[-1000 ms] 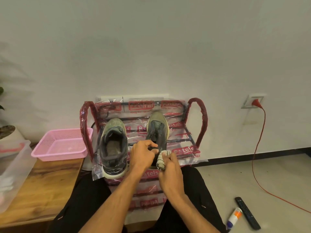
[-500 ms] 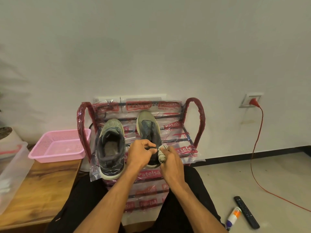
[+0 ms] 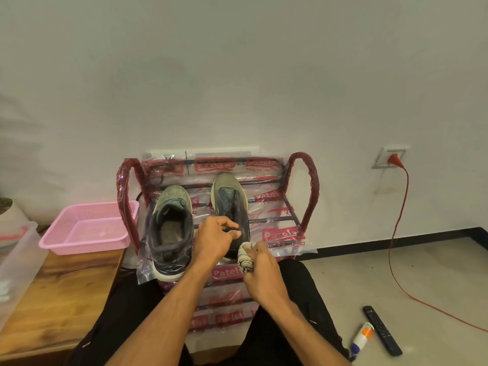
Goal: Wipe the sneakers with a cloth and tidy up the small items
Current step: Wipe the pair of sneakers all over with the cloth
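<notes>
Two grey-green and navy sneakers stand on a plastic-wrapped red shoe rack [image 3: 307,196]. The left sneaker [image 3: 170,225] rests with its opening facing me. My left hand [image 3: 215,239] grips the collar of the right sneaker [image 3: 229,199] and holds it steady. My right hand [image 3: 260,265] is closed on a bunched white cloth [image 3: 245,256], pressed against the heel side of the right sneaker. On the floor at the lower right lie a black remote [image 3: 381,330] and a white tube with an orange band [image 3: 363,338].
A pink plastic basket [image 3: 87,228] sits on a wooden table [image 3: 52,294] at the left, beside a clear plastic bin [image 3: 15,262]. A red cable [image 3: 396,233] runs from a wall socket [image 3: 390,158] down across the floor. My legs in black trousers frame the rack.
The right sneaker has turned slightly in my left hand. My right hand with the cloth has slid down and back toward the sneaker's heel.
</notes>
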Demonstrator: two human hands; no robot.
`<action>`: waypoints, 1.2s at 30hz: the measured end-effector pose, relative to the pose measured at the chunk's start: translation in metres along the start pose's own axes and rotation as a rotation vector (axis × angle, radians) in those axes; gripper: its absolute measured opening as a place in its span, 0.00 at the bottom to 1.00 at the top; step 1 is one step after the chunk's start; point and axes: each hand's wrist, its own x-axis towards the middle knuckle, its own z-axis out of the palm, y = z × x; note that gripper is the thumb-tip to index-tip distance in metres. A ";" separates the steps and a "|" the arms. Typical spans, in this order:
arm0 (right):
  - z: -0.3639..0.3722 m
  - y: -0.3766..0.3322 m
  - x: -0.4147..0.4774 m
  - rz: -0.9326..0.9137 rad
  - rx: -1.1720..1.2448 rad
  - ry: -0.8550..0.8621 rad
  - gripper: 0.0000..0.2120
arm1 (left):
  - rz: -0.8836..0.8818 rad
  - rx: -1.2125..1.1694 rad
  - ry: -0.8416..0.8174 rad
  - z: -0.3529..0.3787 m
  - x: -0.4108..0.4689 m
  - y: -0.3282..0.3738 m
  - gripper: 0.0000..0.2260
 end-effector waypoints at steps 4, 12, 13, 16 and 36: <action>-0.027 0.011 0.014 0.122 0.103 -0.052 0.09 | 0.001 -0.022 -0.026 -0.003 0.000 -0.001 0.08; -0.024 -0.005 0.065 0.152 0.043 0.124 0.10 | -0.005 -0.048 -0.069 -0.004 0.004 -0.001 0.10; -0.023 -0.008 0.069 0.160 0.037 0.129 0.10 | -0.005 -0.055 -0.072 -0.004 0.004 -0.001 0.10; -0.021 -0.010 0.071 0.186 0.013 0.139 0.10 | 0.001 -0.039 -0.033 -0.002 0.002 -0.002 0.09; -0.038 0.015 0.021 0.239 0.039 0.025 0.05 | 0.185 0.330 -0.489 -0.035 0.019 0.009 0.16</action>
